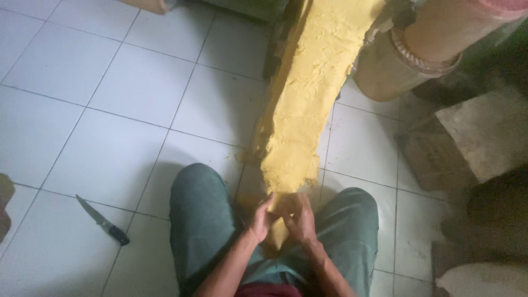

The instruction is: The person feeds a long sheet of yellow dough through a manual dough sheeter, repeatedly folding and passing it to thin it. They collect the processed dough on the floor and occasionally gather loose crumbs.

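A long, rough yellow sheet of dough-like material (308,93) runs from a machine at the top down across the white tiled floor to my knees. My left hand (263,219) and my right hand (297,219) both grip the near end of the sheet between my knees, with the fingers closed on its edge. I am squatting in green trousers (201,214). The sheet's upper end passes out of view at the top of the picture.
A dark-handled knife (103,221) lies on the floor tiles at the left. Tan cylindrical rollers (407,55) stand at the upper right. A block or box (473,137) and a white sack (484,278) crowd the right side.
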Tool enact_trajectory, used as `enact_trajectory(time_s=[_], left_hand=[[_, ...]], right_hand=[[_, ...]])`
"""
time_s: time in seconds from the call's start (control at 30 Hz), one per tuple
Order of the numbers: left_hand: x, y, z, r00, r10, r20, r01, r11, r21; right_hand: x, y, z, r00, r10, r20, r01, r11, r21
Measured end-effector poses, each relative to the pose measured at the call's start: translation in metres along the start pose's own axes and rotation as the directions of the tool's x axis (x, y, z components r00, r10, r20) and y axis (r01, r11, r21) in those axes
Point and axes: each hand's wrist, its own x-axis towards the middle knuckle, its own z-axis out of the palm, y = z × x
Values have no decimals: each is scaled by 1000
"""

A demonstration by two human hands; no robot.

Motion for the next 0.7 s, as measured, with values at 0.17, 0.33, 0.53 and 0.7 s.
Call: enact_trajectory(time_s=[0.17, 0.33, 0.53, 0.7], left_hand=[[-1, -1, 0, 999, -19, -33, 19, 1000, 3], [6, 0, 0, 994, 93, -59, -91, 995, 37], [16, -3, -3, 980, 86, -177, -70, 993, 97], [30, 22, -11, 691, 631, -353, -190, 630, 753]], right_hand=[[14, 10, 3, 939, 314, 139, -317, 948, -2], [11, 16, 1, 990, 48, 136, -48, 999, -1], [-14, 4, 3, 933, -322, 163, 357, 887, -292], [-4, -13, 5, 944, -298, 142, 328, 892, -310]])
